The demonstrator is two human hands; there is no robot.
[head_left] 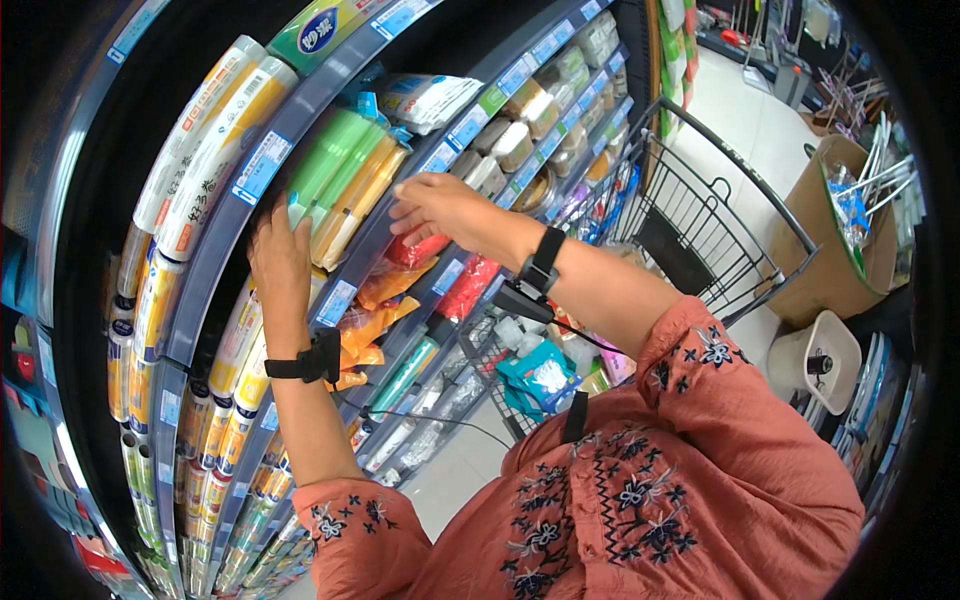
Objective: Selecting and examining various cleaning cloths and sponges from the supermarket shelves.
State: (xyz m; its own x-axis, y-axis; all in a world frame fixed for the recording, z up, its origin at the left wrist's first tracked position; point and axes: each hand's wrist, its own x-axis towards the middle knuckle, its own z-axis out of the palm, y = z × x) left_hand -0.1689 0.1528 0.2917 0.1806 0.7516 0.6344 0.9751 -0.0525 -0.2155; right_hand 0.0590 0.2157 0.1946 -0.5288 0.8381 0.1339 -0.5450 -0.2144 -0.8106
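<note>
A row of flat packs stands on the shelf before me, green packs (337, 161) at the back and yellow packs (360, 202) at the front. My left hand (281, 259) is at the near left end of this row, its fingers and thumb apart against the green packs. It does not appear to grip any of them. On the other side, my right hand (442, 211) hangs over the shelf's front edge by the yellow packs, fingers spread and holding nothing. Each wrist wears a black strap (544, 259) with a small device.
A metal shopping cart (690, 225) stands to the right, with a teal package (540, 375) among its goods. White and yellow rolls (225, 157) fill the upper shelf at left. Orange bags (367, 334) hang over a lower shelf. Beyond the cart is a cardboard box (817, 247).
</note>
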